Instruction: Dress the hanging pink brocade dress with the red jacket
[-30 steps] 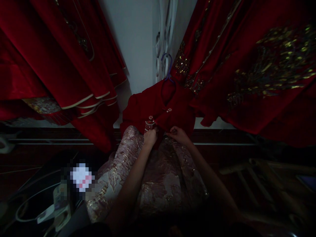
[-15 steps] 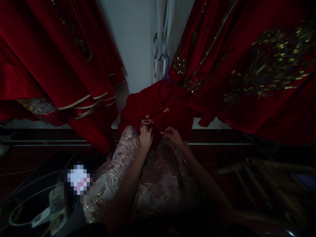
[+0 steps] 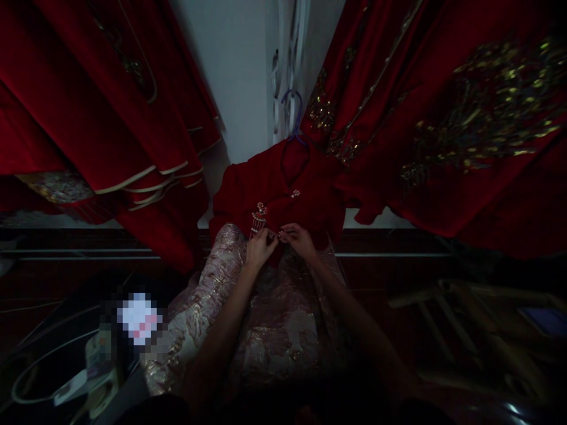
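Grip: left hand [image 3: 258, 248] and right hand [image 3: 299, 239] both pinch one red jacket [image 3: 283, 192] at frame centre — fingertips meeting | one tassel brooch [image 3: 257, 219] beside left hand | one hanger [image 3: 293, 115] above

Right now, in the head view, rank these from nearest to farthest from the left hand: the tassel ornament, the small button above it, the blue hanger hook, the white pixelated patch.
From the left hand:
1. Tassel ornament, just above the fingers on the red garment.
2. Small button, higher and to the right.
3. Blue hanger hook, at the top, and white pixelated patch, low on the left: too close to call.
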### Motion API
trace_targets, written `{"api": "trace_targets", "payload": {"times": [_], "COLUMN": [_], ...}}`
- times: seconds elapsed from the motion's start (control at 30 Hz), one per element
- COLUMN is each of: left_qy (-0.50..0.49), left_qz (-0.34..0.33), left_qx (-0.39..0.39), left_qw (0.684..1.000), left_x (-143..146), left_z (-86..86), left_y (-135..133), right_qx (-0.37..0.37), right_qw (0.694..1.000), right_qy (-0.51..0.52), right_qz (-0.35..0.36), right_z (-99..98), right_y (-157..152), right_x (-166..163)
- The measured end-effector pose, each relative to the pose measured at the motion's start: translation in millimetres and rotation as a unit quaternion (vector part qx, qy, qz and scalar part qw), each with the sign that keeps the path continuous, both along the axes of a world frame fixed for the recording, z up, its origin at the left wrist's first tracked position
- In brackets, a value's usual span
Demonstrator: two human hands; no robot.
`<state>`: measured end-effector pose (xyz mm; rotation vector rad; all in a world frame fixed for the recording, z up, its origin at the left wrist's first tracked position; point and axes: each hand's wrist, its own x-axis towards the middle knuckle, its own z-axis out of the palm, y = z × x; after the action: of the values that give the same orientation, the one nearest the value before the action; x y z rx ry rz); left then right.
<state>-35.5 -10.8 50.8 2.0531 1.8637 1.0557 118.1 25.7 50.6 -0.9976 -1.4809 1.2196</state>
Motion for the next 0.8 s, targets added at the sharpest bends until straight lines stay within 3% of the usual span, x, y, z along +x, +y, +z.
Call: {"api": "trace_targets", "payload": {"times": [0.1, 0.23, 0.4, 0.53, 0.8], "left_qy": [-0.115, -0.272, -0.373, -0.386, -0.28], "left_qz": [-0.019, -0.035, -0.062, -0.071, -0.078], "left_qx": [-0.004, -0.054, -0.082, -0.077, -0.065], "left_qw": [0.993, 0.96, 0.922, 0.917, 0.955], "left_x": [-1.3, -1.9, -4.1, -7.9, -12.9], "left_z": [-2.4, -6.5, -12.1, -16.6, -16.4], "left_y": [6.7, 17.8, 23.9, 24.8, 19.2], "right_qx": [0.037, 0.089, 0.14, 0.147, 0.163], "right_qw": [0.999, 0.991, 0.978, 0.973, 0.969], "right_qy": [-0.03, -0.092, -0.142, -0.161, -0.182], "right_qz": [-0.022, -0.035, -0.061, -0.071, -0.044], "right_z": [-0.7, 1.6, 10.6, 15.6, 13.4], "right_y": [1.6, 1.1, -2.6, -3.9, -1.7], "right_x": [-8.6, -9.5, -9.5, -14.1, -10.7]}}
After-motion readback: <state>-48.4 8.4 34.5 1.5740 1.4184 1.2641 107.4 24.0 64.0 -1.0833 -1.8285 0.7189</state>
